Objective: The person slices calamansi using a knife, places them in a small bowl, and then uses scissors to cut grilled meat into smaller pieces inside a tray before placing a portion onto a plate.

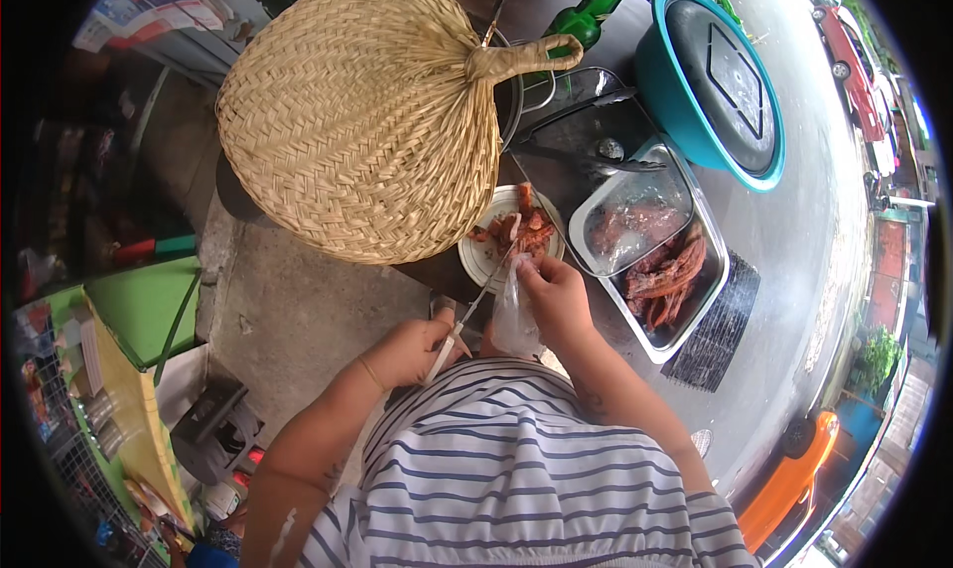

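Observation:
My left hand (415, 350) is shut on a white-handled tool (451, 338) with a long thin metal blade; whether it is a knife or scissors cannot be told. Its tip reaches cut pieces of reddish grilled meat (534, 231) on a round pale plate (471, 264). Pinched in my right hand (555, 292) is the top of a clear plastic bag (514, 318), beside the plate's near edge. A woven palm-leaf fan (357, 121) covers the plate's upper left. Right of the plate, a steel tray (718, 277) holds more meat strips, partly under a transparent lid (633, 210).
Black-handled tongs (581, 114) lie above the tray. A green glass bottle (584, 24) and a teal basin (774, 162) with a dark lid stand further back. A dark slatted mat (726, 330) lies by the tray. At left are a green-yellow counter (141, 315) and a dark stool (212, 426).

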`<state>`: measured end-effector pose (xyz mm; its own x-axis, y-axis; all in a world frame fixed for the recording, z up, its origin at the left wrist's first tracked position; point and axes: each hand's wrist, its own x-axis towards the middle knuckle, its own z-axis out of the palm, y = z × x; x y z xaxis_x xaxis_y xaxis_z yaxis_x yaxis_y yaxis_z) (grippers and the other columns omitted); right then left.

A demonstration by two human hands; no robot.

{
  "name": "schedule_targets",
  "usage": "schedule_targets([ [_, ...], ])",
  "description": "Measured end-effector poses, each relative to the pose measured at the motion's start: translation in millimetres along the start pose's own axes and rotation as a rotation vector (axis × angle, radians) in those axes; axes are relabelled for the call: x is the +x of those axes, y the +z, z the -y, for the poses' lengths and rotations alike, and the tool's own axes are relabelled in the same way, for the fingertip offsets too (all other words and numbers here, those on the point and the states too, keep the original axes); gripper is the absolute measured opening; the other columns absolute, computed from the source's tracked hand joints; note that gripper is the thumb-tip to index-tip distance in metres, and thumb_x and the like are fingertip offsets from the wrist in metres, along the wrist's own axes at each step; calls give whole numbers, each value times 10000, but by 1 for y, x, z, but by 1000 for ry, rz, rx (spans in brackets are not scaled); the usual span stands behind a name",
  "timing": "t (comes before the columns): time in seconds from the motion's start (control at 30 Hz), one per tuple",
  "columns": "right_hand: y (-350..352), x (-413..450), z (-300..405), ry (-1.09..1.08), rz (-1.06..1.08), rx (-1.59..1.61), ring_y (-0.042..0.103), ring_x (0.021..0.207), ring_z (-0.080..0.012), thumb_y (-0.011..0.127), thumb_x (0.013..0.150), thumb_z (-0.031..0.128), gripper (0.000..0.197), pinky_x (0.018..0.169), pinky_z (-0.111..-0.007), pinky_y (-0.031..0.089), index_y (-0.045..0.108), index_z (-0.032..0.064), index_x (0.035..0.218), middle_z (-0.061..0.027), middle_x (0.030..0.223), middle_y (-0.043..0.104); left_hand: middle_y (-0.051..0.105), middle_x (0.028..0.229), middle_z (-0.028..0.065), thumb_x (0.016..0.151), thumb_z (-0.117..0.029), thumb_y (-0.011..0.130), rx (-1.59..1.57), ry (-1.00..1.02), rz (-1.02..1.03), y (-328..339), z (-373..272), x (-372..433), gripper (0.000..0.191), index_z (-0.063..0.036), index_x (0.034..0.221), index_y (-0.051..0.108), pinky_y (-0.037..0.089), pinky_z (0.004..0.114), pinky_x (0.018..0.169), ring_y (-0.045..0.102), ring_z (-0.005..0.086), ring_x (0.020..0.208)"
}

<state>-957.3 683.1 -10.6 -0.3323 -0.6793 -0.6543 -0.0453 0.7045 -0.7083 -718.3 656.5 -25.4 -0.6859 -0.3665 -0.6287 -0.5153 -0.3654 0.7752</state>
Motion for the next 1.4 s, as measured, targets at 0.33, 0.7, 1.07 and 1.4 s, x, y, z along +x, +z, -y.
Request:
schedule_targets([
  [0.33, -11, 0, -31, -137, -183, -70, 563, 680, -82, 690, 935, 182, 198, 628, -250, 463, 679, -16, 951, -24, 772, 645, 711, 887, 63, 907, -198, 679, -101, -98, 161, -28, -7, -7, 274, -36, 1128, 679, 524, 275, 698, 668, 134, 761],
  [0.7, -4, 3, -3, -420, -287, -538, 643, 796, -314, 728, 806, 117, 421, 742, -396, 519, 648, 55, 1214, -166, 907, 661, 642, 797, 43, 860, -235, 719, -134, -200, 251, -61, -42, 0, 244, -18, 957, 662, 476, 277, 645, 603, 134, 727],
  [1.07, -16, -11, 4, -402, -350, -289, 567, 659, -177, 746, 823, 77, 252, 651, -323, 488, 606, 30, 1026, -80, 731, 591, 678, 717, 104, 916, -251, 674, 33, -173, 364, -85, -39, 19, 249, -5, 935, 640, 525, 295, 571, 667, 170, 625],
  [1.4, 4, -22, -24, -126, -384, 113, 539, 598, -100, 751, 898, 196, 277, 506, -256, 472, 520, 49, 942, -36, 815, 573, 676, 691, 130, 866, -345, 648, -193, -166, 436, -84, -29, 15, 390, 28, 980, 650, 474, 270, 569, 650, 198, 608],
])
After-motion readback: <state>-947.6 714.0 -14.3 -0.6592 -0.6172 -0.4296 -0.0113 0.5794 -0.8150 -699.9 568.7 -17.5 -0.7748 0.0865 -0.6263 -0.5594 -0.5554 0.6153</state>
